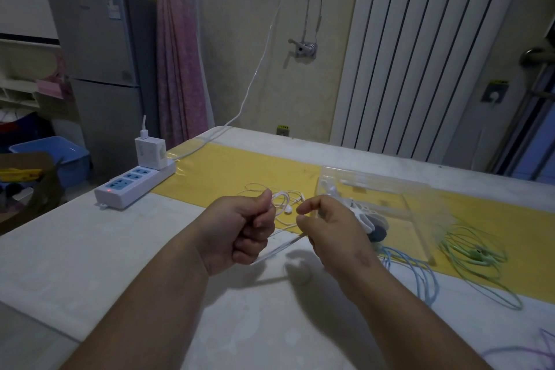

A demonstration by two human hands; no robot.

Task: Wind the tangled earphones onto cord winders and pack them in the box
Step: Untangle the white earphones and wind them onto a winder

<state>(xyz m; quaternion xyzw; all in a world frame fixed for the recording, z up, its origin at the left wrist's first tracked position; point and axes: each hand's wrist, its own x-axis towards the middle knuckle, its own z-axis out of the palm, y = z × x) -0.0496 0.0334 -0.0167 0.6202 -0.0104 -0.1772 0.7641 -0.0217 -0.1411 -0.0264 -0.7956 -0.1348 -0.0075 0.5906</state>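
both forearms reach in over the pale desk (90, 249), where the left hand (243, 231) is curled in a fist, thumb up, gripping the cord of the white earphones (288, 204), while the right hand (330, 228) pinches the same cord, a stretch of it taut between the 2 hands. the rest of that tangle lies on the yellow strip (225, 171) just beyond the hands (earbuds loose among the loops). white cord winders (360, 213) lie by the clear box (375, 189), with blue earphones (420, 270) and green earphones (474, 255) loose nearby.
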